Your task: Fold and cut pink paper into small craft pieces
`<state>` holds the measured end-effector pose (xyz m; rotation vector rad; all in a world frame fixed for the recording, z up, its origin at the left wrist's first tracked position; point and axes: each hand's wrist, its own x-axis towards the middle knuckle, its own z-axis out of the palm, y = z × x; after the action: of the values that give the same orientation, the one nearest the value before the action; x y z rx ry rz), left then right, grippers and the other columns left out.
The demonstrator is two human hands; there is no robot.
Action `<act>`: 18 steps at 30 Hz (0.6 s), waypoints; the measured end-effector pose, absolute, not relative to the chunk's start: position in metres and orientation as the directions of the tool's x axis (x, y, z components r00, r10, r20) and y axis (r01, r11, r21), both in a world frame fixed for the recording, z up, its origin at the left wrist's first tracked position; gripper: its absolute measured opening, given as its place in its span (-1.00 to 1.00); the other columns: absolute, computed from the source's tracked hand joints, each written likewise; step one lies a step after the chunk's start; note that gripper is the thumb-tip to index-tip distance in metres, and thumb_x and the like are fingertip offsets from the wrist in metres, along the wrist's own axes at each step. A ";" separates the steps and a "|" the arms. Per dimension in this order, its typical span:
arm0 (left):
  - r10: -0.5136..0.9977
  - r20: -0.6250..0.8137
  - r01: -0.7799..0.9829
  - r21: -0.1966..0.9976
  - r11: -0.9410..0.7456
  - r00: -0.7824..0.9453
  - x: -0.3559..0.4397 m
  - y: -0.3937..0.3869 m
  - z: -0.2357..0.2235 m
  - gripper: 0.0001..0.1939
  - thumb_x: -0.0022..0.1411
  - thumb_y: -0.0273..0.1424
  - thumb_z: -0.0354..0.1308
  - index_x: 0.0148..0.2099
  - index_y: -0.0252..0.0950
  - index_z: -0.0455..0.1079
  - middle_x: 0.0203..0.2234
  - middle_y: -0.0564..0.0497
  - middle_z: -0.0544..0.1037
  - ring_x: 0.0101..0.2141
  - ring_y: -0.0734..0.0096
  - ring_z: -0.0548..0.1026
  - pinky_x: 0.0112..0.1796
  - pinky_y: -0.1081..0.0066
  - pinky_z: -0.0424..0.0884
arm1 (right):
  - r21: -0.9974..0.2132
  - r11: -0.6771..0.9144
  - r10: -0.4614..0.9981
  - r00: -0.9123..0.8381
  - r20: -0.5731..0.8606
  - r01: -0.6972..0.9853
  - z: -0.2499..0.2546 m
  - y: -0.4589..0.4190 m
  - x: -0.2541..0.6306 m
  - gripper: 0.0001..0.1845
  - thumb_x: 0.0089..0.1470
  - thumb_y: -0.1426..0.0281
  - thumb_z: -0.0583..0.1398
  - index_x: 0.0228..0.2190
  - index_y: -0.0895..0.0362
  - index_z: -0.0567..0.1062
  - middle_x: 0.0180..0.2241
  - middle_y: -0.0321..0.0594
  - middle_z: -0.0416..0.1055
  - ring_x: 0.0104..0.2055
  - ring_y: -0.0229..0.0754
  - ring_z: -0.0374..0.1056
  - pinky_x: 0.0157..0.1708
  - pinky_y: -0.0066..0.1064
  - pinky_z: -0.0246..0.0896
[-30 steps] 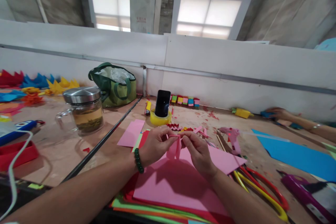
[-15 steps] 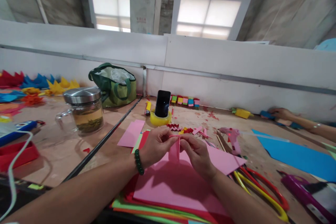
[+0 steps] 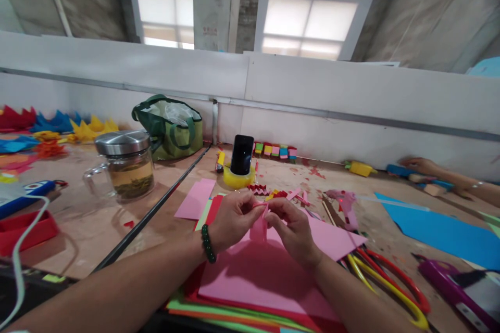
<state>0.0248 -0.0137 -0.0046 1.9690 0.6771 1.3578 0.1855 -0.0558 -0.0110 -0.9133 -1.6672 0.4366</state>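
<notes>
A small folded piece of pink paper (image 3: 258, 230) is pinched between both hands, its lower part hanging down. My left hand (image 3: 235, 218), with a dark green bead bracelet on the wrist, grips its upper left side between thumb and fingers. On the right edge, my right hand (image 3: 292, 226) closes thumb and forefinger on the same piece. Both hands are above a large pink sheet (image 3: 253, 276), which tops a stack of red, green and orange sheets (image 3: 219, 316). Fingers cover the paper's top fold in part.
Right of my hands lie a pink glue gun (image 3: 346, 205), scissors with red and yellow handles (image 3: 404, 291), and a blue sheet (image 3: 441, 229). A phone (image 3: 241, 155) leans in a yellow tape roll (image 3: 237, 179). Left stands a glass tea mug (image 3: 130, 171). Another person's hand (image 3: 424, 166) is at far right.
My hands stay nearly in place, with the pink paper tilted slightly between the fingers. At far right, the other person's hand has lifted a little off the blue item.
</notes>
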 end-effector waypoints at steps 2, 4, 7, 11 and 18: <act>0.724 0.606 0.061 0.751 -0.657 0.330 0.025 -0.014 -0.005 -0.67 0.18 -0.29 0.16 -0.55 -0.32 0.25 -0.63 0.08 0.33 -0.55 0.52 0.25 -0.50 0.49 0.18 | -0.693 0.633 0.753 -0.069 0.654 0.344 -0.009 -0.056 0.184 -0.90 0.12 0.34 0.21 -0.34 0.10 0.51 -0.44 -0.29 0.45 -0.47 -0.32 0.35 -0.49 -0.51 0.31; 0.726 0.605 0.062 0.753 -0.655 0.328 0.025 -0.015 -0.005 -0.67 0.18 -0.28 0.16 -0.55 -0.32 0.25 -0.63 0.08 0.34 -0.56 0.52 0.26 -0.51 0.49 0.17 | -0.703 0.628 0.758 -0.060 0.650 0.334 -0.007 -0.057 0.183 -0.90 0.14 0.35 0.20 -0.34 0.11 0.51 -0.46 -0.30 0.44 -0.52 -0.33 0.34 -0.52 -0.52 0.30; 0.730 0.597 0.072 0.756 -0.651 0.331 0.026 -0.016 -0.006 -0.67 0.18 -0.29 0.17 -0.56 -0.32 0.26 -0.65 0.08 0.33 -0.57 0.53 0.25 -0.52 0.50 0.17 | -0.719 0.627 0.762 -0.043 0.646 0.300 -0.007 -0.056 0.183 -0.90 0.14 0.36 0.20 -0.38 0.11 0.50 -0.50 -0.32 0.41 -0.56 -0.36 0.31 -0.56 -0.54 0.28; 0.731 0.590 0.058 0.764 -0.643 0.342 0.026 -0.018 -0.005 -0.69 0.17 -0.34 0.17 -0.57 -0.33 0.29 -0.64 0.09 0.34 -0.56 0.54 0.26 -0.51 0.52 0.18 | -0.728 0.628 0.762 -0.028 0.647 0.276 -0.008 -0.054 0.184 -0.89 0.13 0.37 0.21 -0.42 0.11 0.50 -0.53 -0.34 0.38 -0.57 -0.36 0.29 -0.57 -0.55 0.25; 0.724 0.570 -0.038 0.795 -0.605 0.389 0.029 -0.023 -0.002 -0.80 0.12 -0.45 0.18 -0.54 -0.35 0.36 -0.65 0.09 0.42 -0.58 0.58 0.34 -0.53 0.58 0.24 | -0.749 0.593 0.783 0.005 0.622 0.296 -0.009 -0.055 0.183 -0.78 0.16 0.31 0.17 -0.49 0.13 0.46 -0.59 -0.34 0.32 -0.59 -0.35 0.21 -0.61 -0.53 0.17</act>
<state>0.0289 -0.0233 -0.0016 1.8950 0.5903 1.2826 0.1835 -0.0551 -0.0090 -0.9338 -1.5718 0.4853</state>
